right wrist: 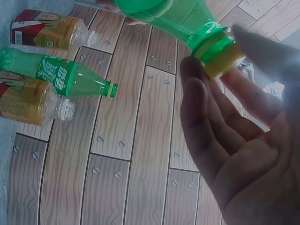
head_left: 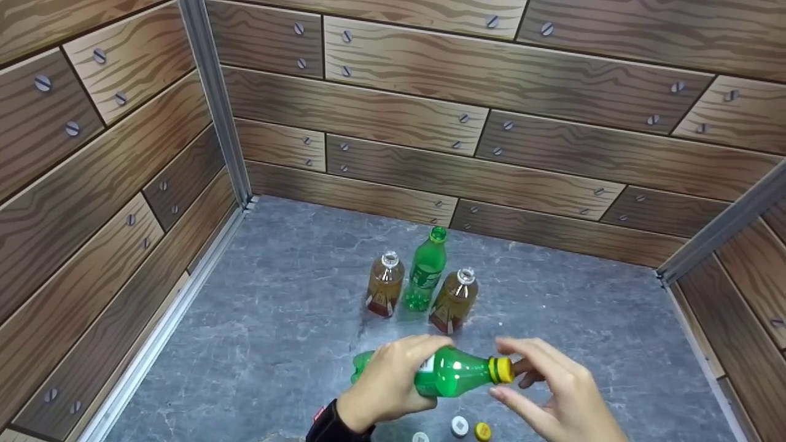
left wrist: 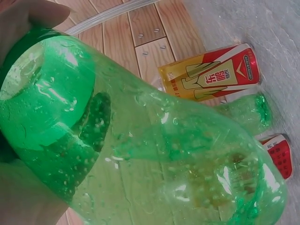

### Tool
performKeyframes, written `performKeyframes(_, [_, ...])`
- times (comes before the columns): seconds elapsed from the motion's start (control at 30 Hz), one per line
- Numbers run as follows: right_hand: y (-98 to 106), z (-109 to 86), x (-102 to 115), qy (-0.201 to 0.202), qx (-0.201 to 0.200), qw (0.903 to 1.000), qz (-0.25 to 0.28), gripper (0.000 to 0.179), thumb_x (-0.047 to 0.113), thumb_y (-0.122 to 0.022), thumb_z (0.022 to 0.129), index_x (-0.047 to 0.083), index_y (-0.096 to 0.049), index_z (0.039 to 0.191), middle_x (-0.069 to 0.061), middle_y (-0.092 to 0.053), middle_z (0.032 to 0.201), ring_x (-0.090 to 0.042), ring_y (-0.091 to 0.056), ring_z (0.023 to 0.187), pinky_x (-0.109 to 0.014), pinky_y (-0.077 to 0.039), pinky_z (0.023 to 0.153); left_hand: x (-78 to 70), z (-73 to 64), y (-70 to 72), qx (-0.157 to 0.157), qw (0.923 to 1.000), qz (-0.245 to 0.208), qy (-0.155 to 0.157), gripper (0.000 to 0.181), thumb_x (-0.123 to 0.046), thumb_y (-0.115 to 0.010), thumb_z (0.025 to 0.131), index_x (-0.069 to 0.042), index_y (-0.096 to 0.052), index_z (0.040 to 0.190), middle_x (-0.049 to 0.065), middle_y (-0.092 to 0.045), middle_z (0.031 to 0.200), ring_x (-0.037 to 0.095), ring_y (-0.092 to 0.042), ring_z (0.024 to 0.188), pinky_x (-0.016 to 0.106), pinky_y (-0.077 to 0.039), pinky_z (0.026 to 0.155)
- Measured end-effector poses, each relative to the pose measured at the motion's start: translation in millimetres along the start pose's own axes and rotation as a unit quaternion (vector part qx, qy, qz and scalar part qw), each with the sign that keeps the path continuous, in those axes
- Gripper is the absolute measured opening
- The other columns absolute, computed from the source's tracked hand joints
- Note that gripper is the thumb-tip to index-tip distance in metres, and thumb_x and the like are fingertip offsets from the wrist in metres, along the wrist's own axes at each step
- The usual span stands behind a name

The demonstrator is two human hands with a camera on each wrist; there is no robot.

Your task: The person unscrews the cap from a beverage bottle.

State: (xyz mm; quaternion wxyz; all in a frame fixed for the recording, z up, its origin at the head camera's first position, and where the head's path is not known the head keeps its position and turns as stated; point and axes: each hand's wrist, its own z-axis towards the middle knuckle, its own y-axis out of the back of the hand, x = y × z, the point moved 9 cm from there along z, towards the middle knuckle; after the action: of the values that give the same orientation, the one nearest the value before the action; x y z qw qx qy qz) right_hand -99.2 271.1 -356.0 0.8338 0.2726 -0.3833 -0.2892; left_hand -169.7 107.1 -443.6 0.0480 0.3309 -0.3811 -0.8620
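My left hand (head_left: 393, 380) grips a green plastic bottle (head_left: 460, 371) round its body and holds it nearly level, neck to the right. Its yellow cap (head_left: 505, 370) is on the neck. Around that cap my right hand (head_left: 562, 387) holds its thumb and fingers apart, with a gap showing to the cap in the head view. In the right wrist view the fingers (right wrist: 194, 89) of this hand are right at the cap. Through the left wrist view the tilted green bottle (left wrist: 140, 126) shows droplets and some liquid.
Beyond the hands stand two uncapped bottles of brown drink, one left (head_left: 385, 285) and one right (head_left: 454, 301), with an uncapped green bottle (head_left: 425, 273) between them. Near the front edge lie a white cap (head_left: 460, 426), a yellow cap (head_left: 482, 431) and another white cap (head_left: 420, 438). Wood-patterned walls (head_left: 393, 98) surround the grey surface.
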Motion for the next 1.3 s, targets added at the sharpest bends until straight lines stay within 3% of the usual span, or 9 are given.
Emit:
performKeyframes(0.13, [-0.8, 0.3, -7.5, -0.078, -0.006, 0.9968, -0.012, 0.043, 0.007, -0.089, 0.079, 0.018, -0.074, 0.117, 0.012, -0.073, 0.095, 0.004, -0.065, 0.069, -0.014, -0.055, 0.056, -0.6, 0.3, 0.7, -0.005, 1.0000, 0.005, -0.002, 0.081, -0.015, -0.095, 0.063, -0.021, -0.062, 0.138, -0.003, -0.073, 0.128, 0.011, -0.071, 0.111, 0.028, -0.058, 0.095])
performKeyframes(0.2, [-1.1, 0.4, -8.3, -0.091, -0.010, 0.9956, -0.021, 0.033, 0.007, -0.088, 0.081, 0.020, -0.076, 0.108, 0.015, -0.071, 0.086, 0.005, -0.062, 0.065, -0.014, -0.053, 0.053, -0.3, 0.2, 0.9, -0.005, 1.0000, 0.005, -0.002, 0.081, -0.015, -0.094, 0.063, -0.021, -0.063, 0.137, -0.003, -0.073, 0.128, 0.011, -0.071, 0.110, 0.027, -0.059, 0.093])
performKeyframes(0.3, [-1.2, 1.2, -4.3, -0.063, -0.010, 0.9976, -0.028, 0.032, 0.003, -0.087, 0.079, 0.020, -0.076, 0.103, 0.018, -0.067, 0.082, 0.006, -0.059, 0.064, -0.012, -0.051, 0.054, 0.5, 0.3, 0.9, -0.002, 1.0000, 0.000, 0.000, 0.080, -0.013, -0.094, 0.064, -0.022, -0.062, 0.137, -0.004, -0.073, 0.127, 0.010, -0.070, 0.109, 0.026, -0.059, 0.091])
performKeyframes(0.47, [-0.7, 0.3, 3.1, 0.014, -0.004, 0.9998, -0.017, 0.046, -0.004, -0.088, 0.075, 0.018, -0.074, 0.113, 0.014, -0.067, 0.092, 0.004, -0.061, 0.070, -0.009, -0.051, 0.061, 1.1, 0.3, 0.7, 0.002, 1.0000, -0.004, 0.004, 0.080, -0.013, -0.094, 0.065, -0.022, -0.062, 0.137, -0.004, -0.072, 0.129, 0.010, -0.070, 0.109, 0.027, -0.059, 0.092])
performKeyframes(0.6, [0.3, 0.0, 5.3, 0.044, 0.000, 0.9990, -0.009, 0.049, -0.005, -0.088, 0.075, 0.016, -0.073, 0.116, 0.010, -0.069, 0.098, 0.002, -0.064, 0.074, -0.009, -0.053, 0.064, 0.1, 0.6, 0.7, 0.002, 1.0000, -0.004, 0.003, 0.079, -0.013, -0.094, 0.064, -0.021, -0.063, 0.137, -0.004, -0.073, 0.129, 0.010, -0.070, 0.109, 0.027, -0.059, 0.092])
performKeyframes(0.7, [1.3, 0.1, 5.7, 0.040, 0.001, 0.9991, -0.011, 0.054, -0.002, -0.089, 0.074, 0.014, -0.072, 0.123, 0.008, -0.071, 0.103, 0.002, -0.065, 0.076, -0.011, -0.054, 0.066, -0.3, 1.2, 0.6, 0.003, 1.0000, 0.000, 0.005, 0.079, -0.015, -0.094, 0.064, -0.022, -0.062, 0.137, -0.004, -0.073, 0.128, 0.010, -0.070, 0.109, 0.026, -0.058, 0.092])
performKeyframes(0.8, [1.6, 0.5, 2.9, -0.003, 0.000, 0.9999, -0.015, 0.058, 0.001, -0.089, 0.076, 0.015, -0.070, 0.130, 0.009, -0.072, 0.103, 0.003, -0.065, 0.075, -0.012, -0.054, 0.063, -0.2, 1.7, 0.1, 0.006, 0.9999, 0.002, 0.009, 0.080, -0.016, -0.094, 0.065, -0.022, -0.062, 0.138, -0.004, -0.073, 0.127, 0.009, -0.070, 0.110, 0.026, -0.058, 0.092])
performKeyframes(0.97, [0.3, 1.7, -0.2, -0.059, -0.011, 0.9980, -0.023, 0.040, 0.002, -0.086, 0.080, 0.018, -0.075, 0.115, 0.015, -0.071, 0.091, 0.005, -0.062, 0.067, -0.011, -0.053, 0.057, -1.0, 1.6, -1.1, 0.009, 0.9999, 0.003, 0.008, 0.079, -0.017, -0.094, 0.066, -0.021, -0.062, 0.138, -0.004, -0.073, 0.128, 0.010, -0.070, 0.110, 0.027, -0.059, 0.093])
performKeyframes(1.3, [2.6, 0.1, 5.2, -0.011, -0.030, 0.9993, -0.017, 0.046, -0.005, -0.089, 0.073, 0.019, -0.077, 0.110, 0.014, -0.069, 0.089, 0.004, -0.064, 0.068, -0.010, -0.054, 0.061, -1.8, 1.6, 0.2, -0.005, 1.0000, 0.007, -0.003, 0.081, -0.016, -0.094, 0.063, -0.021, -0.062, 0.137, -0.004, -0.073, 0.127, 0.010, -0.070, 0.109, 0.026, -0.059, 0.092])
